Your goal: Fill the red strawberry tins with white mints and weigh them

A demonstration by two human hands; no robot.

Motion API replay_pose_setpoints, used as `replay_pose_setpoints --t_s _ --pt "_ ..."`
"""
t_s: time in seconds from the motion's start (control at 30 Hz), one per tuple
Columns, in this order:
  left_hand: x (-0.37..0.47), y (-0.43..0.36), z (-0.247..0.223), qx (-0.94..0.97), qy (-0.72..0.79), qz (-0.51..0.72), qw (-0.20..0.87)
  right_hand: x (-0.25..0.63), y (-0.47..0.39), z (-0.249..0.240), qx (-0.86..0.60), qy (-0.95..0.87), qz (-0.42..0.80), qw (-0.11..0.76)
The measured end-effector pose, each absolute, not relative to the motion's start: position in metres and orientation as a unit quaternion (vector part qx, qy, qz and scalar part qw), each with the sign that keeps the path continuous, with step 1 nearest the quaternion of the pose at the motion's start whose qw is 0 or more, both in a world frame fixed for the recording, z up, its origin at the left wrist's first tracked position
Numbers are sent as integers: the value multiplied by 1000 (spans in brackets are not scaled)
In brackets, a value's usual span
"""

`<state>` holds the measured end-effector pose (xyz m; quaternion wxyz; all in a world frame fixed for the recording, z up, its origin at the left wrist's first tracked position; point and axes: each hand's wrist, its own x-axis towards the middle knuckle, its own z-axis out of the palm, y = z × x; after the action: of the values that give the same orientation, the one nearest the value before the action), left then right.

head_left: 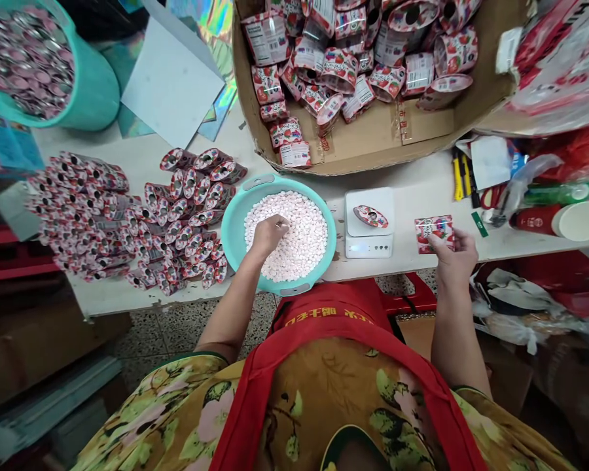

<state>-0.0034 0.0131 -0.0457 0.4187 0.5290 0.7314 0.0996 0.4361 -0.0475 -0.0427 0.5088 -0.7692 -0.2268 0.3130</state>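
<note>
A round turquoise basin (230, 243) full of small pale pink candies (304, 239) stands at the table's front edge. Over the candies, my left hand (269, 237) is closed with its fingertips pinched together; what they hold, if anything, is too small to make out. Farther right, my right hand (455, 256) grips a flat strawberry-print packet (429, 230) by its lower right corner, thumb on top. Between the hands is a small white digital scale (369, 242). An oval-ended strawberry-print container (372, 216) with a dark hole in its end rests on the scale's plate.
Rows of similar containers (177, 222) crowd the table's left side. A cardboard box (363, 140) of strawberry-print packs sits behind the basin. A turquoise bucket (95, 85) of pink-and-silver pieces is at upper left. A yellow cutter (457, 180) and paper cup (579, 221) lie right.
</note>
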Motion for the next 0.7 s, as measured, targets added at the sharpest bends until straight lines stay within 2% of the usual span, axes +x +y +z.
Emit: replay_pose_setpoints --t_s 0.13,0.23,0.37,0.47,0.7 --pt "17 21 -34 408 662 218 590 428 -51 -46 -755 -223 327 523" --pt "71 32 -22 467 580 231 627 429 -52 -47 -750 -205 321 541" --pt "160 52 -21 699 502 135 490 437 -59 -45 -753 -190 314 546" --pt "198 60 -29 792 471 43 385 445 -69 -43 -759 -179 311 544" --pt "196 66 -34 815 451 46 361 459 -83 -47 -782 -150 301 525"
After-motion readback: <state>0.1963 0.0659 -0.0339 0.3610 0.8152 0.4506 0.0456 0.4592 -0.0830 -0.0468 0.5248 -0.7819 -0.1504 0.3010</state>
